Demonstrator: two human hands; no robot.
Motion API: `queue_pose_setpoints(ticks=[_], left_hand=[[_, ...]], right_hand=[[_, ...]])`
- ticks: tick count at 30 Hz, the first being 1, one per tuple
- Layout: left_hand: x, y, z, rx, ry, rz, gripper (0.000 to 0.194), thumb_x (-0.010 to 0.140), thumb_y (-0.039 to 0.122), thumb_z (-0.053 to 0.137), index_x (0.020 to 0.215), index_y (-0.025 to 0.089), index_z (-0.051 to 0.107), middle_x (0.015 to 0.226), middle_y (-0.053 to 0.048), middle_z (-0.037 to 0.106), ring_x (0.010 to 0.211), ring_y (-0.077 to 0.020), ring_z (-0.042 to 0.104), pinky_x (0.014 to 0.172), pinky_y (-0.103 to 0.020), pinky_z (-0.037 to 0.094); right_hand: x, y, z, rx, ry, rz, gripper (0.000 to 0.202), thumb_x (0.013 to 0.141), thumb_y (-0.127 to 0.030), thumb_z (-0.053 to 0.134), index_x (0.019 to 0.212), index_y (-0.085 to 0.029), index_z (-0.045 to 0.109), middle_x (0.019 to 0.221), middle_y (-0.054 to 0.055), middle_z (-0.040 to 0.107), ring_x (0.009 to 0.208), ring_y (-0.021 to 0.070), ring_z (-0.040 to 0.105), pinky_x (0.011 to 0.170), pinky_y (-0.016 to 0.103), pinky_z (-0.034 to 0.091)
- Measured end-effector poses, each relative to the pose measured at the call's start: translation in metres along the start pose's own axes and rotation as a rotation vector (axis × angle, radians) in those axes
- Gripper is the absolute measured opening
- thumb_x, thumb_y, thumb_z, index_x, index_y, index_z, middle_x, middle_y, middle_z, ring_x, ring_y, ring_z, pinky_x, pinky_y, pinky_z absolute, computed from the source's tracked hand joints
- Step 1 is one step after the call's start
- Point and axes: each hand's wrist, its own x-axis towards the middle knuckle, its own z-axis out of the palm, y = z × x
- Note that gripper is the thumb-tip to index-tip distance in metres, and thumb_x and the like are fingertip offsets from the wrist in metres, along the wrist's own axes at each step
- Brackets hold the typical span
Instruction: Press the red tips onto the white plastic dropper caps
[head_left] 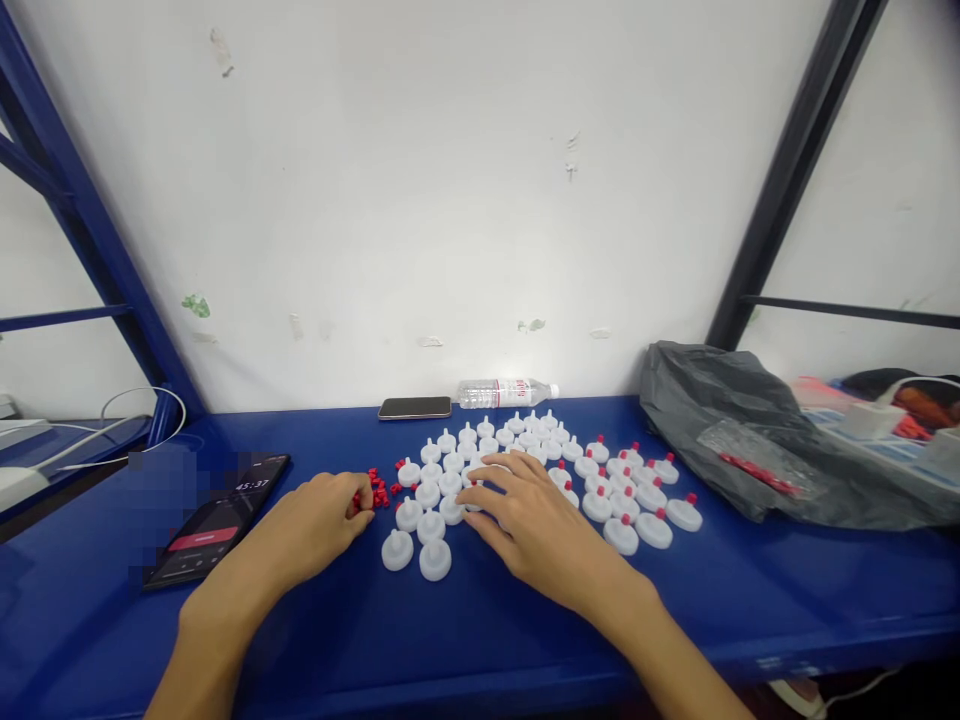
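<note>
Small red caps [381, 490] lie in a loose pile on the blue tabletop. My left hand [330, 515] is at the pile's left side, fingers curled and thumb close to the index finger. Some red shows in that curl, but whether it is held or lies behind is unclear. White round lids with nozzle tips [435, 558] stand in a broad cluster. Over its middle is my right hand [525, 510], fingers spread, fingertips at a lid with a red tip, partly hidden below them. Toward the right, lids with red caps on their nozzles [654, 528] stand together.
A lit phone [217, 525] lies left of my left arm. At the wall are another phone [415, 408] and a clear bottle [502, 392] on its side. A dark plastic bag [697, 420] with a clear packet of red pieces [757, 470] spreads over the right.
</note>
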Motion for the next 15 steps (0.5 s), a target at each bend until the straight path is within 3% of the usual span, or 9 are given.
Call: queue_pose_setpoints(ticks=[6, 11, 15], left_hand=[[-0.005, 0.017, -0.013, -0.021, 0.047, 0.037, 0.024, 0.097, 0.034, 0.047, 0.091, 0.024, 0.068, 0.086, -0.003, 0.075, 0.073, -0.0215, 0.065, 0.068, -0.032, 0.04], [-0.013, 0.035, -0.02, -0.164, 0.13, 0.169, 0.026, 0.097, 0.041, 0.052, 0.095, 0.026, 0.072, 0.086, -0.001, 0.076, 0.07, -0.019, 0.064, 0.068, -0.029, 0.045], [-0.017, 0.042, -0.02, -0.235, 0.149, 0.223, 0.026, 0.096, 0.042, 0.056, 0.093, 0.026, 0.075, 0.082, 0.002, 0.075, 0.067, -0.0166, 0.062, 0.065, -0.027, 0.046]], right_hand=[[-0.002, -0.005, 0.003, -0.044, -0.076, -0.049, 0.031, 0.11, -0.03, 0.05, 0.135, -0.029, 0.068, 0.154, 0.005, 0.06, 0.153, 0.0338, 0.041, 0.126, 0.064, 0.031], [-0.004, -0.003, 0.007, -0.037, -0.123, -0.058, 0.034, 0.111, -0.029, 0.047, 0.141, -0.03, 0.063, 0.155, 0.003, 0.06, 0.156, 0.0333, 0.037, 0.128, 0.067, 0.026], [-0.005, -0.004, 0.008, -0.03, -0.14, -0.067, 0.035, 0.111, -0.021, 0.043, 0.141, -0.025, 0.062, 0.141, 0.005, 0.07, 0.153, 0.0324, 0.041, 0.128, 0.068, 0.024]])
